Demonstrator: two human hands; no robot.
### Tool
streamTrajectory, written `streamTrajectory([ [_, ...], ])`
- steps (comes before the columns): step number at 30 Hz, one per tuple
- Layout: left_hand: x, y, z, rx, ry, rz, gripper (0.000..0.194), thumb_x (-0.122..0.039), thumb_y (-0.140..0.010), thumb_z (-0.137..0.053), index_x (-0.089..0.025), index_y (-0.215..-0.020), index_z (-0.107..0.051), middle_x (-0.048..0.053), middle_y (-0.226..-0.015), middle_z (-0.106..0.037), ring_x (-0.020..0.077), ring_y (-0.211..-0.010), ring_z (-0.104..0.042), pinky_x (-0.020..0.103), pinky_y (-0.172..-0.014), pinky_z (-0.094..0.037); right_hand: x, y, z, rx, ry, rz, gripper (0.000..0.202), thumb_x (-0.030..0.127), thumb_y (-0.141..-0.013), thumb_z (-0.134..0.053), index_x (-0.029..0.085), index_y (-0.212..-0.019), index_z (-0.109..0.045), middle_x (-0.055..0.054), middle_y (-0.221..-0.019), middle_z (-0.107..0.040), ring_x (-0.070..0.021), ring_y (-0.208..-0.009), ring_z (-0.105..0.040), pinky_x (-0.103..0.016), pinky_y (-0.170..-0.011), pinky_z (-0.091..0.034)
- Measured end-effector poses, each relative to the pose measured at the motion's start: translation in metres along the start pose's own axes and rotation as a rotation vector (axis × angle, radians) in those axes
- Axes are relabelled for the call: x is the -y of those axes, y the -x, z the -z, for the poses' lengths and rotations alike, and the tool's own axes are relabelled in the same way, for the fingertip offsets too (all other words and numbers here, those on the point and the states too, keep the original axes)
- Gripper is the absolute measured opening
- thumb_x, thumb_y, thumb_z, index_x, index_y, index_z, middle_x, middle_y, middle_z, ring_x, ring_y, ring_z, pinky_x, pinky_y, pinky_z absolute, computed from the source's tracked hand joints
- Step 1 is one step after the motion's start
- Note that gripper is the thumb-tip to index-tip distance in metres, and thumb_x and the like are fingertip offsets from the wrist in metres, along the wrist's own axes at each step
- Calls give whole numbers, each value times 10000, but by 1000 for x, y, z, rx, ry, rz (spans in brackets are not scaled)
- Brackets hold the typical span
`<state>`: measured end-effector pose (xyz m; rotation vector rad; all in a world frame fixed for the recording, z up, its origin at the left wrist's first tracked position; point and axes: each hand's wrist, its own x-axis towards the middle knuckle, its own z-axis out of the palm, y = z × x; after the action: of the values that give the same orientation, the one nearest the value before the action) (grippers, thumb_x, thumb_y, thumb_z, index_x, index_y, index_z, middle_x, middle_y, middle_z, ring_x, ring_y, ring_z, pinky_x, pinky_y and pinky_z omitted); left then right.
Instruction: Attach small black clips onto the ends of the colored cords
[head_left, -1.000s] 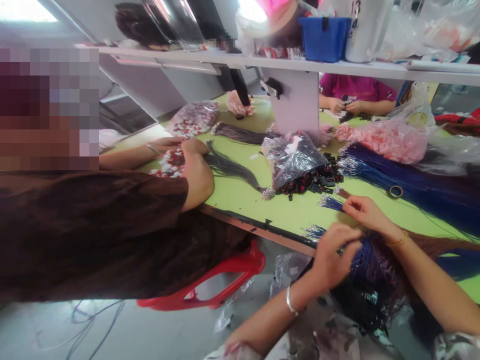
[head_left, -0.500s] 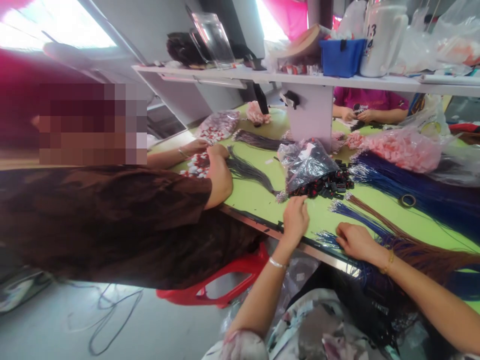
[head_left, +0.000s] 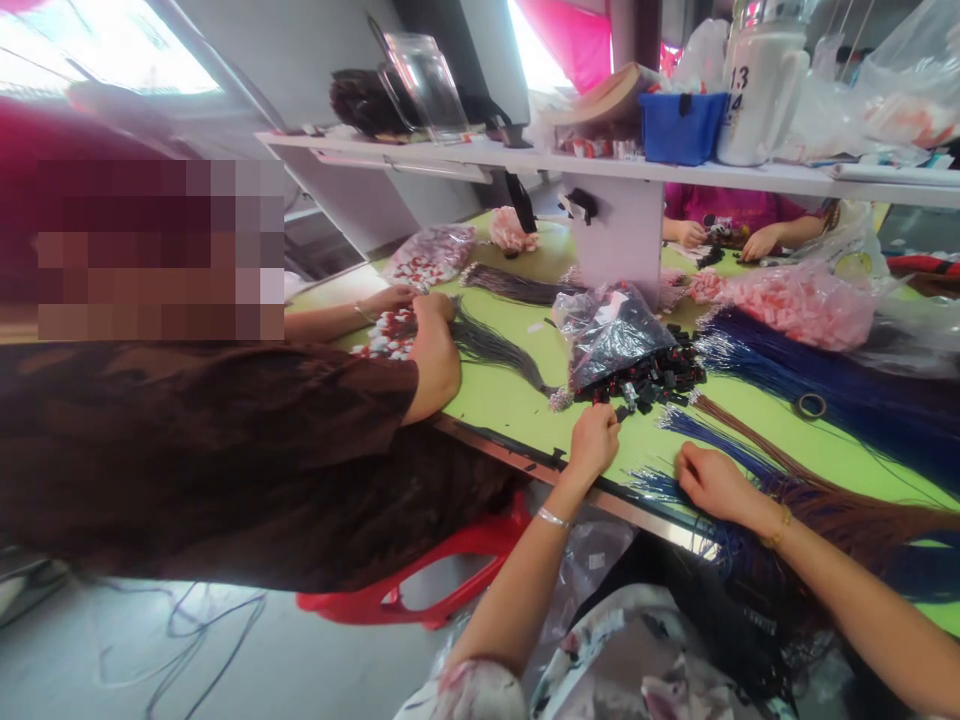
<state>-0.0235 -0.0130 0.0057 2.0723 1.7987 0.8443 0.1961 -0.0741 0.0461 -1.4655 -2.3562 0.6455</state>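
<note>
My left hand (head_left: pixel 595 440) is closed at the near edge of the black connector pile (head_left: pixel 660 375), with a small black connector at its fingertips. My right hand (head_left: pixel 712 480) is closed beside the metal-tipped ends of a blue wire bundle (head_left: pixel 654 484); what its fingers pinch is too small to make out. Just behind it lie another blue wire bundle (head_left: pixel 694 432) and a brown wire bundle (head_left: pixel 739 430). A clear plastic bag (head_left: pixel 619 335) of dark parts rests against the connector pile.
A person in dark clothes (head_left: pixel 225 450) works close on my left over red and white parts (head_left: pixel 394 335). Across the table are another person's hands (head_left: pixel 761 242). A shelf (head_left: pixel 487 158) spans above. A tape roll (head_left: pixel 811 406) lies on dark blue wires (head_left: pixel 870 390).
A black connector now shows at my left fingertips, and that hand sits slightly nearer the table edge. My right hand has barely moved. The hands across the table have moved apart.
</note>
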Motion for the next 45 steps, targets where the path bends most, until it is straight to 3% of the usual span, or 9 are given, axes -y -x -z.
streamTrajectory([
  [4,4,4,0,-12,173,40,286,-80,-703,-558,-198,-963,-576,34,-847,-566,175,-768,-527,293,-714,-400,-8,-7,0,-77,-295,-10,63,195,-819,-453,178,-771,-492,20,-656,-550,-106,-574,-464,-214,-554,-324],
  [10,-4,11,7,-40,239,63,176,-111,-698,-576,-211,-826,-644,28,-802,-565,172,-754,-519,296,-719,-400,-8,-21,0,-132,-528,-38,115,257,-802,-500,161,-762,-549,17,-676,-550,-104,-587,-454,-217,-569,-365],
  [12,-11,16,8,-44,447,143,180,-142,-705,-588,-206,-867,-633,1,-713,-541,136,-641,-488,265,-642,-392,-6,-22,-1,-141,-558,-44,124,262,-802,-501,160,-752,-551,19,-669,-544,-104,-591,-452,-217,-573,-369],
  [15,-25,26,8,68,897,259,199,-215,-704,-639,-184,-899,-613,-17,-671,-541,99,-571,-468,226,-573,-384,-2,-20,-3,-160,-586,-41,140,266,-800,-499,162,-718,-544,23,-647,-531,-104,-592,-447,-216,-574,-371],
  [19,-47,38,6,136,1334,366,216,-298,-671,-716,-158,-800,-614,49,-955,-618,104,-722,-556,222,-653,-446,1,-16,-2,-166,-585,-67,174,279,-801,-488,164,-677,-532,29,-613,-503,-101,-570,-423,-214,-553,-351],
  [22,-55,40,5,174,1476,407,340,-254,-635,-762,-181,-941,-632,50,-1018,-621,111,-790,-581,226,-722,-464,2,-14,-1,-158,-562,-82,187,276,-798,-476,167,-650,-512,35,-590,-473,-99,-560,-402,-211,-535,-328],
  [31,-55,40,7,366,1618,495,381,-207,-618,-787,-159,-982,-687,39,-852,-634,99,-737,-571,227,-742,-472,6,-12,0,-146,-541,-41,176,240,-787,-453,177,-623,-468,44,-568,-442,-91,-540,-372,-205,-516,-310],
  [39,-54,41,5,422,1646,475,368,-201,-618,-791,-167,-973,-699,34,-840,-636,93,-736,-571,221,-741,-461,8,-10,0,-132,-546,-46,187,237,-784,-452,177,-607,-456,41,-561,-434,-88,-531,-358,-205,-502,-293],
  [45,-54,42,7,377,1517,407,371,-230,-631,-781,-164,-986,-694,48,-859,-655,104,-705,-570,234,-692,-435,6,-11,-3,-85,-624,-82,206,253,-785,-456,177,-595,-431,48,-549,-390,-82,-524,-321,-202,-484,-265],
])
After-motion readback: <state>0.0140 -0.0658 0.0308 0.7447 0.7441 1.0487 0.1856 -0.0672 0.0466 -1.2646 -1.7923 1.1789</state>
